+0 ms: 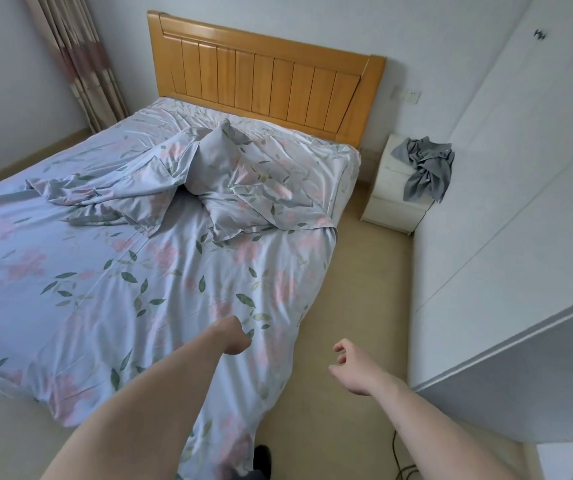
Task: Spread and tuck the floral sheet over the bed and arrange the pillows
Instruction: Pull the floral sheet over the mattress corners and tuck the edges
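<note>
The floral sheet (112, 271), pale blue with pink flowers and green leaves, lies over the bed, and its near corner hangs down to the floor. My left hand (236, 336) is curled at the near right part of the bed and seems to grip the sheet; its fingers are hidden. My right hand (351, 363) hovers over the floor beside the bed with loosely curled fingers and holds nothing. Two pillows in matching floral cases lie rumpled mid-bed, one propped up (214, 157) and one flat (261, 202). A crumpled floral cloth (105, 194) lies to their left.
The wooden headboard (264, 77) stands at the far wall. A white nightstand (387, 202) carries a grey crumpled cloth (423, 171). A white wardrobe (520, 202) lines the right side, leaving a narrow strip of floor (364, 271). A curtain (81, 60) hangs far left. A cable (396, 455) lies on the floor.
</note>
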